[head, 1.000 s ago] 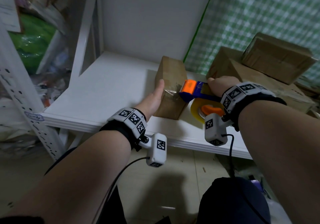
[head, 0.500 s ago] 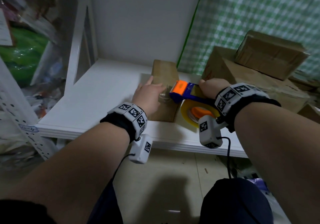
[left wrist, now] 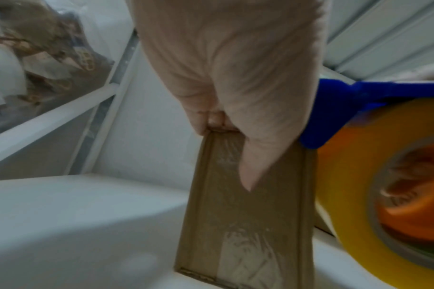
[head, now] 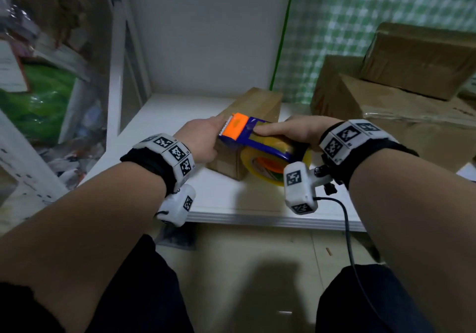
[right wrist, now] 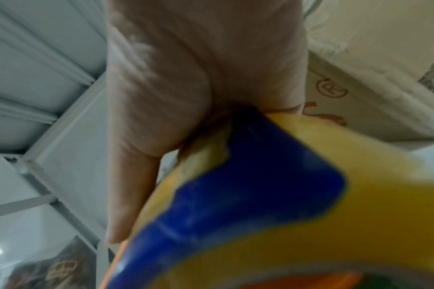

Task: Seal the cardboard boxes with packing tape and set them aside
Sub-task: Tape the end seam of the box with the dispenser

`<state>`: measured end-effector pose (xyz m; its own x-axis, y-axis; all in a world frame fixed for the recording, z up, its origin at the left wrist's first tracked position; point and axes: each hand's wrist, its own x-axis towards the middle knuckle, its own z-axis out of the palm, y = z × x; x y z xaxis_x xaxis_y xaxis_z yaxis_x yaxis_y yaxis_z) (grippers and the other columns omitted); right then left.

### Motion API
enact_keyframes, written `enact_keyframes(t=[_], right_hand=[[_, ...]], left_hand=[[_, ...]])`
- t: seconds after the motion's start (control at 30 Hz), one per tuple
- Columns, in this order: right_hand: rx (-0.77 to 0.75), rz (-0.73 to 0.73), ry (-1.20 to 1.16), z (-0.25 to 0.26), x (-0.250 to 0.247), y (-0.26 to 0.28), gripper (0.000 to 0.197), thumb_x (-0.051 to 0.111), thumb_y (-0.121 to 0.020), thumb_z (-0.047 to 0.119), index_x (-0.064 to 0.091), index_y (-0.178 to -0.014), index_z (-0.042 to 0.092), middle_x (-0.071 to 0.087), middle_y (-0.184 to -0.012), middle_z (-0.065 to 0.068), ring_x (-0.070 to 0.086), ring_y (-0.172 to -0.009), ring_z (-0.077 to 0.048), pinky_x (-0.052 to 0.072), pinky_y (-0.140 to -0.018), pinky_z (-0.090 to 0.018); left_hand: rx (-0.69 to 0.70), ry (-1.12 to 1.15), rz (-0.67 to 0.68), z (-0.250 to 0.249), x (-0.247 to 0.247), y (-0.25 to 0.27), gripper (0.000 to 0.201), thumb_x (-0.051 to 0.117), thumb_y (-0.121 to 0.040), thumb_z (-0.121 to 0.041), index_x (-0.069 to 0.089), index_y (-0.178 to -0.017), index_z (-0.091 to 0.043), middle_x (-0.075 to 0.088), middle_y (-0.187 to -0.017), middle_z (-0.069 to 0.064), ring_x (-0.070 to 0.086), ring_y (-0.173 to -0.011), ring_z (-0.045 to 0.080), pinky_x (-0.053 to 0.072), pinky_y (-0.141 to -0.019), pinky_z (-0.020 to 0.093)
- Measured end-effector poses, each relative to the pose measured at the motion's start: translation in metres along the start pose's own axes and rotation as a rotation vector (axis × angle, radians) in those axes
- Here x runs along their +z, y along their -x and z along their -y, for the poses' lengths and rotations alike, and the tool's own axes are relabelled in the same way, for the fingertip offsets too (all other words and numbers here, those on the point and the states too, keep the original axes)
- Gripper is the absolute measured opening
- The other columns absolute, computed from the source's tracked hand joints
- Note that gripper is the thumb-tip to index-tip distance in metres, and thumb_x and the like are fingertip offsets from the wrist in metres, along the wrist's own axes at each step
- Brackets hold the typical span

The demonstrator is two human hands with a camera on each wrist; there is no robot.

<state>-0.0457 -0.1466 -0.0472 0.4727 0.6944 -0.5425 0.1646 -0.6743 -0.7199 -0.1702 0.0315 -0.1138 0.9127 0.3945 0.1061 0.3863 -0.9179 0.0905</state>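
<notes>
A small brown cardboard box lies on the white shelf, its near end face covered with clear tape. My left hand grips the box's near top edge, thumb down on the taped face and fingers curled over the top. My right hand holds the blue and orange tape dispenser with its yellowish tape roll, lifted just above the box's near end. In the right wrist view the roll fills the frame under my right hand.
Larger cardboard boxes are stacked at the right against a green checked wall. A white upright post and cluttered bags stand at the left. The shelf's front edge runs just below my wrists.
The dispenser has lifted off the box's end face and tilted up, blade toward me. My left hand shifted from the box's left side to gripping its near top edge.
</notes>
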Motion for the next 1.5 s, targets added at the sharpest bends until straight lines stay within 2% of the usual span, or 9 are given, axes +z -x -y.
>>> enact_keyframes(t=[0.07,0.13,0.27,0.47,0.6,0.7,0.97,1.33,1.5], right_hand=[[0.037,0.086,-0.085,-0.006,-0.003,0.001,0.029,0.064,-0.087,0.038,0.069,-0.083,0.009,0.072,-0.069,-0.008,0.068,-0.052,-0.019,0.054,-0.048,-0.025],[0.043,0.095,-0.109,-0.012,-0.003,-0.001,0.031,0.065,-0.084,0.04,0.07,-0.09,0.01,0.072,-0.078,-0.01,0.068,-0.059,-0.021,0.057,-0.059,-0.028],[-0.015,0.053,-0.176,-0.021,-0.002,-0.001,0.035,0.064,-0.085,0.043,0.068,-0.096,0.01,0.07,-0.087,-0.012,0.063,-0.071,-0.024,0.052,-0.083,-0.035],[-0.116,0.01,-0.186,-0.026,-0.003,0.011,0.031,0.062,-0.087,0.043,0.067,-0.091,0.013,0.07,-0.072,-0.007,0.063,-0.054,-0.018,0.055,-0.056,-0.024],[-0.093,0.036,-0.158,-0.037,-0.015,0.023,0.031,0.061,-0.087,0.042,0.066,-0.087,0.012,0.068,-0.066,-0.007,0.062,-0.049,-0.017,0.053,-0.052,-0.023],[-0.043,0.067,-0.119,-0.048,-0.027,0.031,0.036,0.061,-0.085,0.047,0.067,-0.09,0.012,0.07,-0.072,-0.008,0.064,-0.054,-0.02,0.055,-0.056,-0.025],[-0.024,0.067,-0.073,-0.056,-0.032,0.039,0.042,0.064,-0.08,0.052,0.068,-0.094,0.013,0.072,-0.078,-0.01,0.066,-0.061,-0.023,0.054,-0.069,-0.032],[-0.021,0.031,-0.069,-0.066,-0.034,0.051,0.039,0.063,-0.082,0.05,0.067,-0.089,0.012,0.071,-0.073,-0.008,0.065,-0.057,-0.02,0.054,-0.064,-0.028],[-0.019,-0.001,-0.026,-0.063,-0.026,0.05,0.033,0.059,-0.087,0.045,0.064,-0.078,0.014,0.067,-0.057,-0.003,0.061,-0.044,-0.014,0.05,-0.054,-0.021]], left_hand=[[-0.018,-0.025,0.049,-0.004,0.003,0.0,0.093,0.074,-0.068,-0.032,0.022,-0.144,-0.027,0.054,-0.119,0.005,0.059,-0.102,0.03,0.048,-0.083,0.035],[-0.017,-0.009,0.082,-0.005,0.002,-0.001,0.104,0.079,-0.062,-0.049,0.019,-0.145,-0.03,0.052,-0.118,0.003,0.058,-0.102,0.027,0.049,-0.086,0.037],[-0.048,-0.056,0.142,-0.007,-0.001,-0.002,0.11,0.081,-0.056,-0.054,0.019,-0.143,-0.028,0.05,-0.123,0.004,0.058,-0.105,0.028,0.05,-0.087,0.04],[-0.029,-0.098,0.219,-0.015,-0.008,-0.005,0.112,0.082,-0.057,-0.05,0.018,-0.145,-0.024,0.045,-0.13,0.005,0.054,-0.11,0.027,0.049,-0.089,0.042],[0.031,-0.183,0.257,-0.014,-0.005,-0.008,0.119,0.078,-0.066,-0.052,0.001,-0.152,-0.024,0.009,-0.158,0.004,0.019,-0.143,0.021,0.031,-0.109,0.035],[0.0,-0.213,0.282,-0.012,-0.004,-0.011,0.118,0.076,-0.069,-0.052,-0.005,-0.151,-0.024,-0.006,-0.16,0.003,0.005,-0.147,0.019,0.02,-0.115,0.033],[-0.021,-0.212,0.279,-0.017,-0.005,-0.011,0.116,0.077,-0.071,-0.046,-0.003,-0.152,-0.023,-0.007,-0.16,0.002,0.004,-0.147,0.018,0.021,-0.115,0.033],[-0.062,-0.275,0.328,-0.026,-0.011,-0.01,0.11,0.074,-0.075,-0.034,-0.006,-0.151,-0.025,-0.01,-0.159,0.003,0.004,-0.147,0.021,0.025,-0.114,0.037],[-0.108,-0.198,0.409,-0.029,-0.018,-0.012,0.105,0.07,-0.077,-0.028,-0.005,-0.151,-0.024,-0.011,-0.159,0.002,0.0,-0.147,0.021,0.018,-0.117,0.038]])
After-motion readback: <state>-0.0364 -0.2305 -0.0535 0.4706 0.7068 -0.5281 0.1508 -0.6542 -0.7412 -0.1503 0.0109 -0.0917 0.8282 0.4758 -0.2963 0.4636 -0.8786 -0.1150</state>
